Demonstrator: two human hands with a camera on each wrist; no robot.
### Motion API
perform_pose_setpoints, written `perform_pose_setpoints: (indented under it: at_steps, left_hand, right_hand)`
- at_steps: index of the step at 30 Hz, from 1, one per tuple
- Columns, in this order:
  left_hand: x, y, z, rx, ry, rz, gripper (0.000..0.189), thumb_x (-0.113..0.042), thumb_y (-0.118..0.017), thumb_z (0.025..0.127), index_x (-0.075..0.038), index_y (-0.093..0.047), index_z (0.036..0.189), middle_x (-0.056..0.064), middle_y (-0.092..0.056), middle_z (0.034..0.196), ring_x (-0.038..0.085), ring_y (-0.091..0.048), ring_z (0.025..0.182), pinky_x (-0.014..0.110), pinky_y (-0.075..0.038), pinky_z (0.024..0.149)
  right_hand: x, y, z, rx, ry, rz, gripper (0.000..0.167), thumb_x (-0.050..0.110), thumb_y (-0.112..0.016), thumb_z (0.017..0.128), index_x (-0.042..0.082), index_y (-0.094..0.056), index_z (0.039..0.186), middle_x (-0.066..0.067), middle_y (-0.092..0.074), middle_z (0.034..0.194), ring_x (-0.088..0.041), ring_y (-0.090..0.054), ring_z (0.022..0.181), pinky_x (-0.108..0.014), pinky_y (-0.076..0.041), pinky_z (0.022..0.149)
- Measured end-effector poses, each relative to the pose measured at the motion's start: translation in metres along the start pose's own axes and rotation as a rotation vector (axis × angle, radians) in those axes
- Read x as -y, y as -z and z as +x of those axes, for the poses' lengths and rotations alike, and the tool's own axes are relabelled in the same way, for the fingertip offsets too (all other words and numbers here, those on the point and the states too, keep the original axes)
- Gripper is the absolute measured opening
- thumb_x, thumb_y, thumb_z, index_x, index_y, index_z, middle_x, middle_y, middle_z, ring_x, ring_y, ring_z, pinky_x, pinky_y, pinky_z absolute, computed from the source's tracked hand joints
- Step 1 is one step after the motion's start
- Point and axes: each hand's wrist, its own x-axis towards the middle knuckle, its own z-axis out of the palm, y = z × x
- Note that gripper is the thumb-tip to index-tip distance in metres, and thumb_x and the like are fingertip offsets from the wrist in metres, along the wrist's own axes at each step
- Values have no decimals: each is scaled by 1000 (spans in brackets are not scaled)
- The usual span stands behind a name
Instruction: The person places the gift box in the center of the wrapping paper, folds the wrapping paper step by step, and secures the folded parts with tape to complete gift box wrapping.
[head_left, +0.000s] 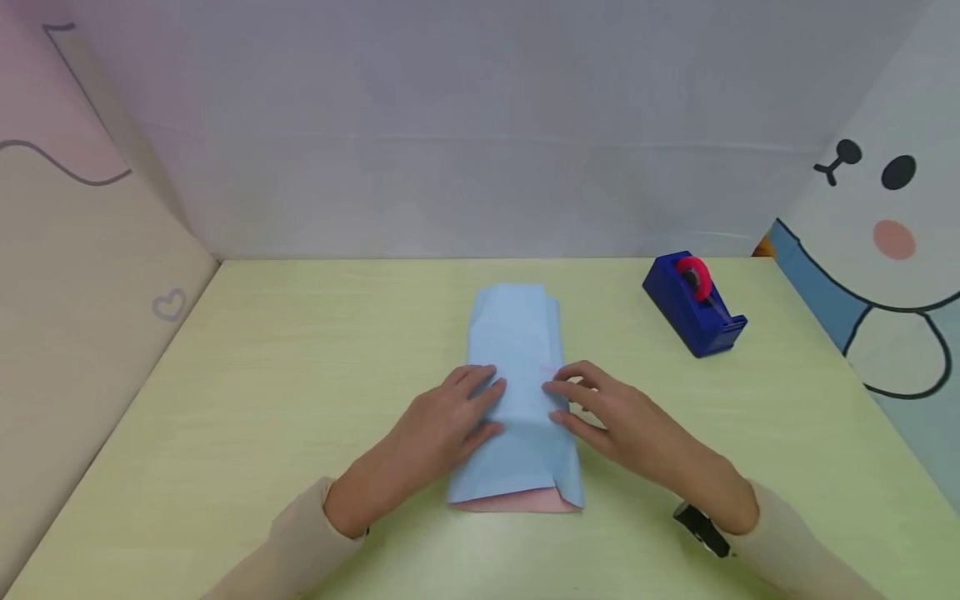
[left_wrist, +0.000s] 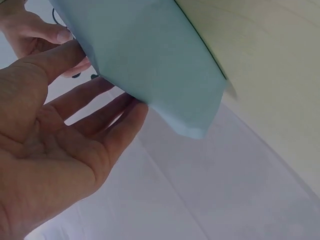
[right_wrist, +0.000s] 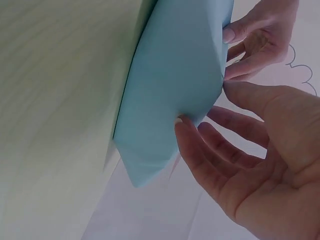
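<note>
A light blue folded paper bag (head_left: 517, 333) lies upright-lengthwise on the table, its near end gaping a little to show a pink inside (head_left: 525, 502). On its left side rests my left hand (head_left: 450, 421), fingers slightly bent and spread over the edge. At the opposite edge, my right hand (head_left: 611, 412) touches the paper with its fingertips, thumb nearest me. Both wrist views show the fingers along the raised edge of the blue paper (left_wrist: 145, 60), away from its pointed corner. The bag's underside is hidden.
A blue tape dispenser (head_left: 686, 312) with a red-cored roll stands at the back right of the pale yellow table (head_left: 315, 333). A pale wall sheet (head_left: 480, 192) rises behind the table, and printed panels (head_left: 892, 275) flank it.
</note>
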Motion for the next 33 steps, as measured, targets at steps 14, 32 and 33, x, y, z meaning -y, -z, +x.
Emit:
perform_pose_setpoints:
  at_steps: [14,32,33]
  left_hand:
    - [-7,-2,-1,-88,-3,50,48,-18,-89,82,0,-65,119,13,-61,115,27,-58,104,31,-59,76]
    - [-16,-8,-4,-78,120,98,55,-13,-92,77,-3,-54,116,11,-50,93,23,-50,71,27,-47,48]
    - [-16,-8,-4,-68,125,101,55,-13,-92,78,-3,-54,117,11,-50,94,23,-50,70,27,-47,47]
  right_hand:
    - [7,-13,-6,-134,63,-64,44,12,-89,80,4,-68,119,-8,-61,119,-16,-65,74,-22,-54,62]
    - [25,-22,-1,-113,5,-197,48,9,-90,79,3,-59,116,-11,-55,120,-13,-57,60,-23,-52,55]
    - [26,-22,0,-112,1,-203,49,9,-90,79,3,-59,116,-11,-55,120,-14,-58,60,-24,-52,54]
